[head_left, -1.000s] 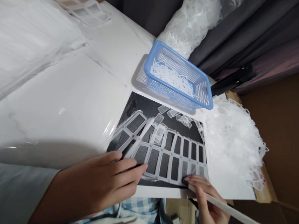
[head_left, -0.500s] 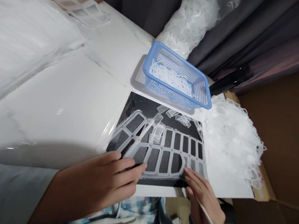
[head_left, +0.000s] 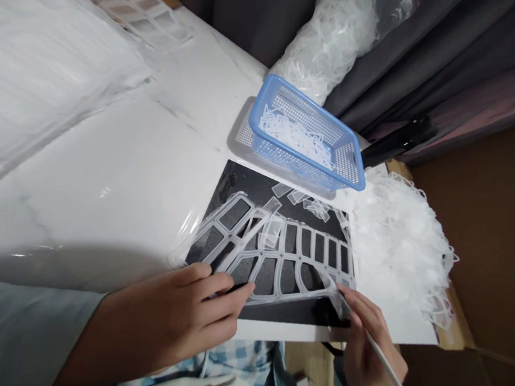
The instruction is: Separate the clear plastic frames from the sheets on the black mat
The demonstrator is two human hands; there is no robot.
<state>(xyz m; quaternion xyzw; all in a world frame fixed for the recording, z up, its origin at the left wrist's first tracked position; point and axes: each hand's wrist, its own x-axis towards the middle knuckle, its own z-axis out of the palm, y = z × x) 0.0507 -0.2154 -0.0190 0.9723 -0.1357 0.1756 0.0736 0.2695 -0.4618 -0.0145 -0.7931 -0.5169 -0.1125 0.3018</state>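
A translucent plastic sheet of rectangular frames lies over a black mat; its left part is folded up and overlaps itself. My left hand rests at the near left edge of the sheet, fingers stretched and slightly apart, fingertips touching it. At the near right corner, the fingers of my right hand are closed on the sheet's edge, which is bent and lifted there. A thin white stick or cord runs from that hand to the lower right. Small clear rectangles lie loose on the mat and sheet.
A blue mesh basket holding white strips stands behind the mat. To the right is a heap of white plastic scraps. Stacked plastic sheets cover the left of the white table. A bulging clear bag is behind the basket.
My right hand has moved to the right and pulled up the near right edge of the sheet, bending its frames. My left hand has stayed almost in place.
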